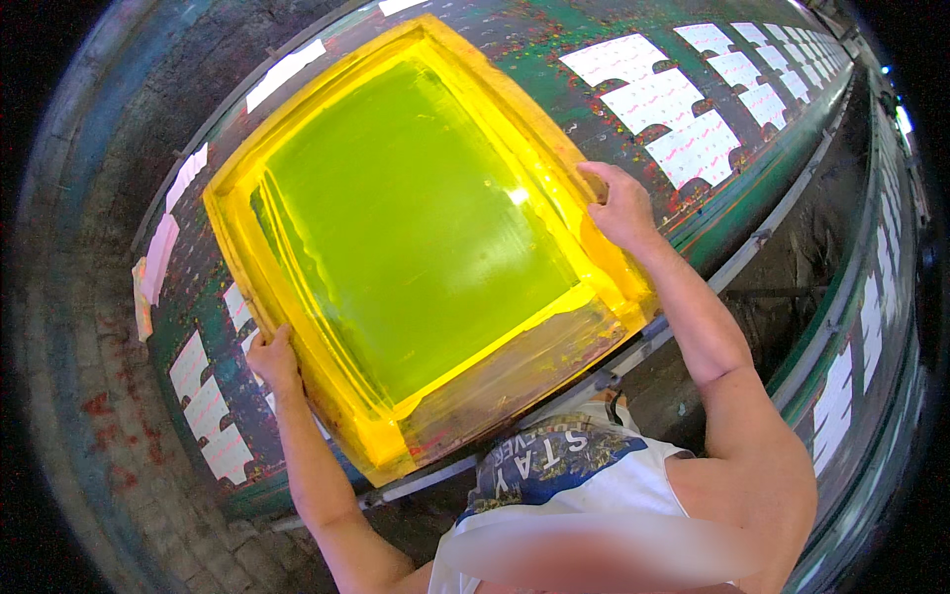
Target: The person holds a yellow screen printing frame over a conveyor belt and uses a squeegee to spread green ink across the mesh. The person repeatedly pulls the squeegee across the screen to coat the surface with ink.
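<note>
A large screen printing frame [416, 228] with a green mesh and yellow-smeared borders spans the middle of the view, tilted over a long dark table. Its left side rail is gripped by my left hand [274, 358], fingers curled around the outer edge. My right hand [623, 208] grips the right side rail, thumb on top near the inner edge. White cut fabric pieces [211, 411] with pink marks lie on the table by my left hand; some are partly hidden under the frame. More fabric pieces [653, 109] lie beyond my right hand.
The long printing table [594, 139] is stained with ink specks and runs away to the upper right. A metal rail [737, 262] follows its near edge. Strips of white and pink tape [161, 252] sit along the far edge. A second table [841, 337] with white pieces stands at right.
</note>
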The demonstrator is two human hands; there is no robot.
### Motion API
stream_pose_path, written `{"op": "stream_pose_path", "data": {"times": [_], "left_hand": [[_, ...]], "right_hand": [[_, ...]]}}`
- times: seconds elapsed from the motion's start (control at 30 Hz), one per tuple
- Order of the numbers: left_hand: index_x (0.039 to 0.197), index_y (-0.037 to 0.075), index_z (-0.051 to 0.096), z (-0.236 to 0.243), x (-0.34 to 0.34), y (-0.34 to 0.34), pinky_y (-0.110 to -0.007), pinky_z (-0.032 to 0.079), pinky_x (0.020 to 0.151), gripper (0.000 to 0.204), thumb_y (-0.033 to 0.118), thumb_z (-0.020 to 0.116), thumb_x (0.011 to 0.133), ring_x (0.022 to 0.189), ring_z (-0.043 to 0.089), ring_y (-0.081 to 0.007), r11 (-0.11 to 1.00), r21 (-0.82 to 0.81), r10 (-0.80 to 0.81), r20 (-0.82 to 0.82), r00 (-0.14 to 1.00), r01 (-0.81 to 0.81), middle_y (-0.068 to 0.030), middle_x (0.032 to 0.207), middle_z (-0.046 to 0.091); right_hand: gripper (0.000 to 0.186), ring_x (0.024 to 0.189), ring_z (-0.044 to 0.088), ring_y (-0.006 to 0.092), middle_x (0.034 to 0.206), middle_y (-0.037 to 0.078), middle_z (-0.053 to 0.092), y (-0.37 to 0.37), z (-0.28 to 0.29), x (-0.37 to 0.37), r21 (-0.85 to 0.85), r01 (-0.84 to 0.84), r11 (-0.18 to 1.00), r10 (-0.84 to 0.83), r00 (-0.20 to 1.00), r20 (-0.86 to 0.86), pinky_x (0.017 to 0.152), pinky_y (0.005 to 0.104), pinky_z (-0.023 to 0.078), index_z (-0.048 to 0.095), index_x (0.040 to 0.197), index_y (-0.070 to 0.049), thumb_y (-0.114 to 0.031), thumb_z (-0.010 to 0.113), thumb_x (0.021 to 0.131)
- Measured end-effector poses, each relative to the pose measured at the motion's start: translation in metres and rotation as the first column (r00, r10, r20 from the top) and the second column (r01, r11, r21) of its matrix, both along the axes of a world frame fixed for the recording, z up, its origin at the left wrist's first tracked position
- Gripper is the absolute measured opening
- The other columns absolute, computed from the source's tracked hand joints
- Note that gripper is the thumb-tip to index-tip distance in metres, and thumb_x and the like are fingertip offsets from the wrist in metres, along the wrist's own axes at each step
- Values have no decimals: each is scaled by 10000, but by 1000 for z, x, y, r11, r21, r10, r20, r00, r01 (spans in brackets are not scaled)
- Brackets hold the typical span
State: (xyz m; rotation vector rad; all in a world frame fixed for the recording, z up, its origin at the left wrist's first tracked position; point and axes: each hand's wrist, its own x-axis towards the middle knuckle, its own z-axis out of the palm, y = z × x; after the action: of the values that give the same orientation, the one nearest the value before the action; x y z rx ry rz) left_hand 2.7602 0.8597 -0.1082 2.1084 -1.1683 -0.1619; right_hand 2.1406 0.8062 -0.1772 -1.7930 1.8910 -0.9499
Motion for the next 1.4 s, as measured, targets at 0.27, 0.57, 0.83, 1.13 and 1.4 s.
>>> {"op": "stream_pose_path", "data": {"times": [0.27,0.57,0.83,1.13,1.4], "left_hand": [[1052,-88,805,-25,-104,-20,-383,602,764,274,97,864,859,792,755,-244,999,-31,16,-96,995,-19,-161,938,821],[1084,-81,812,-38,-146,-23,-406,605,790,326,139,868,850,799,763,-261,999,34,44,-41,998,-42,-182,946,829],[1103,-75,808,-52,-136,-20,-402,607,813,353,170,873,857,840,781,-284,995,92,22,26,999,-25,-196,965,827],[1307,-55,735,-45,-113,-38,-422,585,941,515,194,858,874,982,747,-300,979,104,-181,77,980,173,-177,1118,780],[1452,-92,654,-42,-93,-100,-382,600,970,631,160,861,912,1092,762,-264,978,39,-208,43,977,206,-190,1261,784]], "right_hand": [[634,1254,720,385,1369,175,751,-17,-26,-107,23,42,999,-43,998,48,1075,470,580,709,1425,-138,35,709,815],[665,1274,709,378,1401,175,734,-17,-38,-150,66,-7,998,2,997,71,1082,467,573,679,1470,-128,12,743,823],[732,1296,713,330,1475,163,705,-10,-46,-145,52,-20,998,21,1000,-22,1066,411,585,611,1554,-108,40,768,854],[449,1130,718,153,1255,138,778,78,-83,-200,120,126,985,-159,931,329,1004,323,569,613,1552,-23,-87,658,1110],[334,969,735,147,1084,108,805,115,-119,-201,49,381,923,-369,843,391,870,320,589,750,1333,23,-231,632,1152]]}}
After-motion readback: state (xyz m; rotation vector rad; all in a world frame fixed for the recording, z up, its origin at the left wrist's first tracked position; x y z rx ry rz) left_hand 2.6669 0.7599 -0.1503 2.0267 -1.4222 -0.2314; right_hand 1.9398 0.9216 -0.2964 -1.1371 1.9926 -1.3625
